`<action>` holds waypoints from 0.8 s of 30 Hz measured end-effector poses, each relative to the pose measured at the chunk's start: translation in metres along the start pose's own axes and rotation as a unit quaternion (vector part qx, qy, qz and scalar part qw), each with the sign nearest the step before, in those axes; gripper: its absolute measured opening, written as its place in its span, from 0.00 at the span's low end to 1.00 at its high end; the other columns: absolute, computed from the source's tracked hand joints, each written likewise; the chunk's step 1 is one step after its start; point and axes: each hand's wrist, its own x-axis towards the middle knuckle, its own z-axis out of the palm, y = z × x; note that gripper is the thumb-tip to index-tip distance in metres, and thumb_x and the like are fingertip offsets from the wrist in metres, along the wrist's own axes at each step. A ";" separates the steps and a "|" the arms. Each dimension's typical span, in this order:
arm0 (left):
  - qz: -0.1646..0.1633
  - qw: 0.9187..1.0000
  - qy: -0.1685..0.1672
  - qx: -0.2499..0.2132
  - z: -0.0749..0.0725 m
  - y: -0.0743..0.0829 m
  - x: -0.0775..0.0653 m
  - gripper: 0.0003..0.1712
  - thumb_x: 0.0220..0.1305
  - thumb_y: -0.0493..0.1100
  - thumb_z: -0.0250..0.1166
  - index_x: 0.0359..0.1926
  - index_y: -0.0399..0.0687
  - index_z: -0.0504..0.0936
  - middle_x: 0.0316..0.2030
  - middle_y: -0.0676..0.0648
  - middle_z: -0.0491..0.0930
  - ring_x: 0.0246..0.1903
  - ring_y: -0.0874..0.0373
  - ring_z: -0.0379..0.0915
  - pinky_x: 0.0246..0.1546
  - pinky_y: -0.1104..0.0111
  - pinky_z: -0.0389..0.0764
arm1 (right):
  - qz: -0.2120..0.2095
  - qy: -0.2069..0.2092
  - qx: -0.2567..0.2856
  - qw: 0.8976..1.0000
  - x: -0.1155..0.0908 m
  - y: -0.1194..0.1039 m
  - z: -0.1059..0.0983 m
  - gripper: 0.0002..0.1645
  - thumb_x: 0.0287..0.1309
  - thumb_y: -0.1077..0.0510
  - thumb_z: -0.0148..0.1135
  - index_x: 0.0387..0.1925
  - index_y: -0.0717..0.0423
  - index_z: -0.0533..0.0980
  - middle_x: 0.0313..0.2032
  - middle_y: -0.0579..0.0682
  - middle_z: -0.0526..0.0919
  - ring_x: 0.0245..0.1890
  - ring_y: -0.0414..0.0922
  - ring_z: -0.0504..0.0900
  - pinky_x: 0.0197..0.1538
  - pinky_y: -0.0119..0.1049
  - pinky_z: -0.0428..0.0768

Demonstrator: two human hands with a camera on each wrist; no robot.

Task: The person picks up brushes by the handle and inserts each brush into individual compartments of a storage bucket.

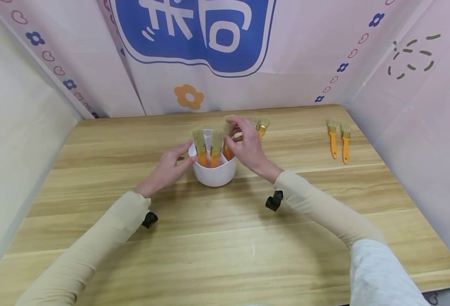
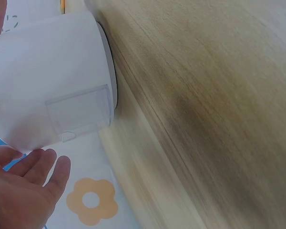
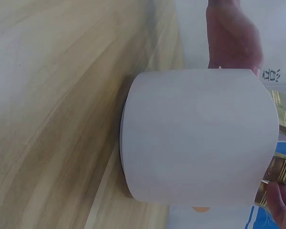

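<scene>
A white round organizer cup with inner dividers stands on the table. Two paintbrushes with orange handles and pale bristles stand bristle-up in its front part. At the cup's right side, my right hand pinches another paintbrush near its bristles, the handle down inside the rim. My left hand touches the cup's left side with extended fingers. In the left wrist view, its fingertips lie against the white wall by a clear label pocket. The right wrist view shows metal ferrules beside my right fingers.
Just behind my right hand lie more paintbrushes, partly hidden. Two others lie side by side at the table's far right. Printed cloth walls close off the back and both sides of the wooden table.
</scene>
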 end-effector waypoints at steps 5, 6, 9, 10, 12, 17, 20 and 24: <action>-0.002 1.000 0.002 -0.001 0.001 0.001 0.000 0.37 0.68 0.57 0.51 0.70 0.42 0.55 0.70 0.40 0.57 0.68 0.45 0.58 0.60 0.51 0.72 | 0.011 0.002 -0.022 1.000 0.001 0.004 0.001 0.25 0.54 0.65 0.62 0.55 0.63 0.70 0.42 0.60 0.74 0.39 0.51 0.79 0.36 0.36 0.85; -0.002 1.000 0.003 0.000 0.001 0.001 0.000 0.37 0.68 0.57 0.51 0.70 0.42 0.55 0.70 0.40 0.57 0.68 0.45 0.58 0.60 0.51 0.72 | 0.014 0.002 -0.026 1.000 0.001 0.004 0.001 0.26 0.54 0.64 0.62 0.55 0.62 0.70 0.43 0.60 0.74 0.40 0.51 0.79 0.36 0.37 0.84; -0.004 1.000 0.004 -0.001 0.001 0.001 0.000 0.37 0.68 0.56 0.51 0.70 0.42 0.55 0.70 0.41 0.57 0.67 0.45 0.58 0.60 0.52 0.72 | 0.022 0.004 -0.033 0.999 0.001 0.006 0.001 0.26 0.54 0.64 0.63 0.56 0.62 0.70 0.45 0.61 0.74 0.40 0.52 0.79 0.36 0.38 0.84; -0.004 1.000 0.004 -0.002 0.001 0.001 0.000 0.37 0.68 0.56 0.51 0.70 0.42 0.55 0.70 0.40 0.57 0.67 0.45 0.58 0.60 0.52 0.72 | 0.024 0.004 -0.034 0.999 0.001 0.006 0.001 0.26 0.54 0.63 0.63 0.56 0.62 0.70 0.45 0.61 0.73 0.40 0.52 0.79 0.36 0.38 0.84; -0.002 1.000 0.004 -0.003 0.001 0.001 0.000 0.37 0.68 0.56 0.51 0.70 0.42 0.55 0.70 0.40 0.57 0.67 0.45 0.58 0.60 0.51 0.72 | 0.027 0.005 -0.036 0.999 0.001 0.006 0.001 0.26 0.54 0.63 0.63 0.56 0.61 0.70 0.46 0.61 0.73 0.39 0.52 0.79 0.36 0.38 0.83; 0.001 1.000 0.007 -0.005 0.001 0.000 0.000 0.36 0.68 0.55 0.51 0.70 0.41 0.56 0.69 0.40 0.58 0.67 0.45 0.59 0.60 0.51 0.72 | 0.026 0.003 -0.036 0.999 0.000 0.009 0.001 0.27 0.56 0.62 0.63 0.57 0.61 0.69 0.45 0.61 0.73 0.38 0.51 0.79 0.34 0.35 0.82; -0.001 1.000 0.006 -0.004 0.000 -0.002 0.001 0.35 0.68 0.54 0.51 0.70 0.41 0.57 0.69 0.40 0.58 0.67 0.45 0.59 0.60 0.50 0.72 | 0.028 0.003 -0.027 0.999 -0.001 0.010 0.000 0.27 0.56 0.61 0.62 0.58 0.60 0.69 0.44 0.61 0.72 0.37 0.50 0.79 0.34 0.36 0.81; -0.006 1.000 0.003 -0.005 0.000 -0.002 0.001 0.35 0.68 0.53 0.51 0.70 0.42 0.57 0.69 0.40 0.59 0.67 0.45 0.59 0.60 0.50 0.72 | 0.030 0.009 -0.007 0.999 -0.002 0.013 -0.001 0.27 0.57 0.61 0.61 0.59 0.60 0.69 0.43 0.61 0.71 0.37 0.51 0.78 0.34 0.38 0.81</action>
